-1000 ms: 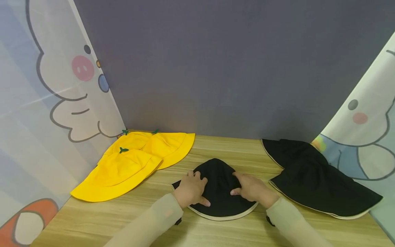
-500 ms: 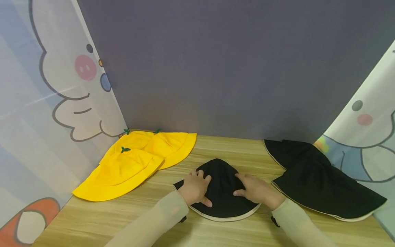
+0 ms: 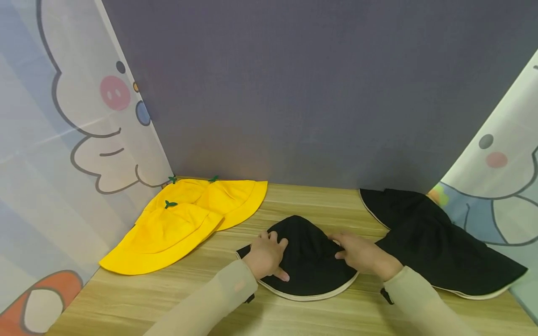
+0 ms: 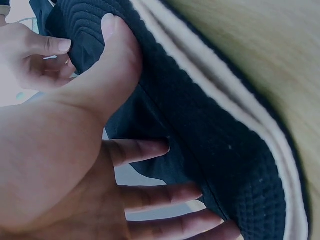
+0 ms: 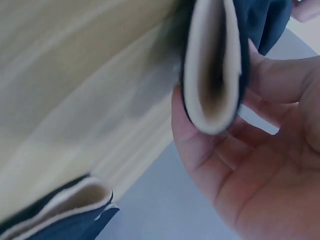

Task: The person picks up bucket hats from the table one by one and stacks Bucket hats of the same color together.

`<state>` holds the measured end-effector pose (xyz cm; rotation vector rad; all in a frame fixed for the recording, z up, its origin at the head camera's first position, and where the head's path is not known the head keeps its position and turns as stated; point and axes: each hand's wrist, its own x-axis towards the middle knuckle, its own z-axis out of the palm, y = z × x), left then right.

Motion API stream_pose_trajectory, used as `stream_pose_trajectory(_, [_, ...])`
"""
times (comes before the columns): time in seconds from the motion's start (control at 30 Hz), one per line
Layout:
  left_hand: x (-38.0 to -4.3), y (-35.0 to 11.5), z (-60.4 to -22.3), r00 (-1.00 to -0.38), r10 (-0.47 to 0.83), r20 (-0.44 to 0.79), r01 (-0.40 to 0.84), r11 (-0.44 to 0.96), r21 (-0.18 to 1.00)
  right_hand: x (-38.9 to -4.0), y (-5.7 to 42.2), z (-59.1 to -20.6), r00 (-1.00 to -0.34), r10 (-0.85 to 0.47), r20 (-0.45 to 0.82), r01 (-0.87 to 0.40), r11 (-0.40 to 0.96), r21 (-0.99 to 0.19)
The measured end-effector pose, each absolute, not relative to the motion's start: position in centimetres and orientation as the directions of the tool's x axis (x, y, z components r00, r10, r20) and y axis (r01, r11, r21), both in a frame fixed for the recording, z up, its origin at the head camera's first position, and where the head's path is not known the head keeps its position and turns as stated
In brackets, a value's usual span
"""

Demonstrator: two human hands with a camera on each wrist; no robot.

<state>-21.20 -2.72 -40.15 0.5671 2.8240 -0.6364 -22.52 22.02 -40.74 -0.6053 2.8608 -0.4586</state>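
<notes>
A black bucket hat (image 3: pixel 304 261) with a cream-edged brim lies folded flat at the middle of the wooden table. My left hand (image 3: pixel 265 255) rests on its left part, fingers and thumb spread. In the left wrist view those fingers (image 4: pixel 155 198) lie nearly straight against the dark cloth. On the opposite side, my right hand (image 3: pixel 363 254) holds the right end of the brim. The right wrist view shows the folded brim corner (image 5: pixel 212 107) between its thumb and fingers, with the cream lining visible inside the fold.
Yellow hats (image 3: pixel 168 233) with green sprout tips overlap at the back left. More black hats (image 3: pixel 449 256) overlap at the right, close to my right hand. A grey panel (image 3: pixel 294 93) rises behind the table (image 3: pixel 311 196), with cartoon-printed sheets on both sides.
My right hand has slid right, from the hat's crown to the brim's end, and that side of the brim now reaches slightly farther right. My left hand stays on the hat.
</notes>
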Motion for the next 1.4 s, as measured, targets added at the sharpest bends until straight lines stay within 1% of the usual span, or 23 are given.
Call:
stream_pose_trajectory(0.1, [-21.2,-2.9,-40.2,-0.909,0.321,-0.266,0.403,0.841,-0.362,-22.7,22.4,-40.5,-0.902,-0.412,-0.131,-0.348,0.871,-0.346])
stream_pose_trajectory(0.2, [-21.2,-3.0,-40.2,-0.908,0.324,-0.264,0.404,0.844,-0.354,-22.9,23.1,-40.3,-0.907,-0.398,-0.140,-0.338,0.884,-0.322])
stream_pose_trajectory(0.33, [-21.2,-3.0,-40.1,-0.907,0.331,-0.259,0.408,0.842,-0.353,-23.2,24.1,-40.0,-0.904,-0.416,-0.095,-0.377,0.883,-0.278])
stream_pose_trajectory(0.47, [-21.2,-3.1,-40.1,-0.906,0.337,-0.256,0.413,0.836,-0.360,-23.3,25.8,-39.8,-0.903,-0.425,-0.055,-0.398,0.879,-0.262])
stream_pose_trajectory(0.67, [-21.2,-3.0,-40.2,-0.904,0.339,-0.260,0.418,0.828,-0.374,-23.1,29.3,-39.1,-0.931,-0.360,-0.065,-0.335,0.910,-0.244])
stream_pose_trajectory(1.07, [-21.3,-2.7,-39.9,-0.910,0.315,-0.269,0.400,0.836,-0.376,-23.4,36.1,-37.6,-0.963,-0.256,-0.080,-0.241,0.958,-0.156])
stream_pose_trajectory(1.23, [-21.3,-2.4,-40.0,-0.910,0.314,-0.272,0.401,0.834,-0.379,-23.4,39.1,-37.3,-0.978,-0.202,-0.047,-0.197,0.976,-0.093])
stream_pose_trajectory(1.4, [-21.4,-2.4,-40.1,-0.912,0.304,-0.277,0.395,0.834,-0.386,-23.3,41.9,-37.1,-0.987,-0.161,-0.019,-0.159,0.986,-0.053])
